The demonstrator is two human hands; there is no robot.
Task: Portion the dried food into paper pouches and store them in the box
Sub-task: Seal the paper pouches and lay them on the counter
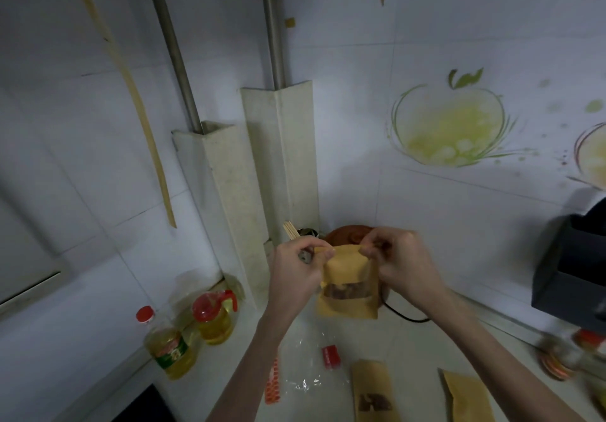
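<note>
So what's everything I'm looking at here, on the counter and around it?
brown paper pouch with clear window: 1, dark dried food inside, held up above the counter
flat brown paper pouches: 2, lying on the counter, near right
clear plastic bag: 1, red print, counter centre
small red packet: 1, beside the bag
yellow oil bottles with red caps: 2, counter left
reddish-brown pot: 1, behind the hands
black box: 1, right edge
white tiled wall: apple decal
left hand: pinches pouch's top left corner
right hand: pinches top right corner
</note>
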